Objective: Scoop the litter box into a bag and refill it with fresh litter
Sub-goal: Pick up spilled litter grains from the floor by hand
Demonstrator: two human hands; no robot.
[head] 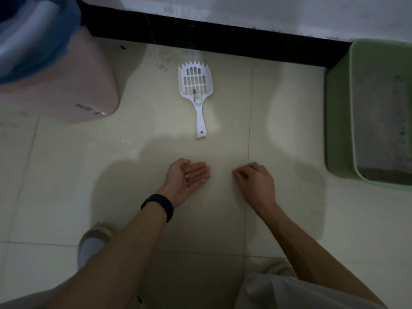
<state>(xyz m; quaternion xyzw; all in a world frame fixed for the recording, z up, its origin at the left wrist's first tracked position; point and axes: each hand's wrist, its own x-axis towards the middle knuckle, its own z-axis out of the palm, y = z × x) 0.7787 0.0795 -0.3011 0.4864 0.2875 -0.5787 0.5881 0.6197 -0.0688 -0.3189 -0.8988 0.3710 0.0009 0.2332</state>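
head view: one left hand [189, 177] lies in the lower middle of the frame, palm up, with its fingers nearly straight and close together. a few small dark grains sit on the fingers and one ring shows on a finger. one black wristband [158, 206] wraps that wrist. one right hand [254, 181] is just to the right of it, apart from it, knuckles up, with its fingers curled down to the tiled floor [89, 175]. whether those fingertips pinch anything is too small to tell.

one white slotted scoop [196, 85] lies flat on the floor in the upper middle, toothed edge toward the black baseboard [223, 39], handle toward the hands, touched by neither. one patch of pale scattered grains [165, 61] lies just left of its toothed edge.

one green litter box [338, 108] stands at the right edge, grey litter [379, 130] inside it. one pink bin [89, 85] with a blue bag liner [33, 41] fills the upper left. two shoes show at the bottom, one [95, 239] on the left and one [278, 266] on the right.
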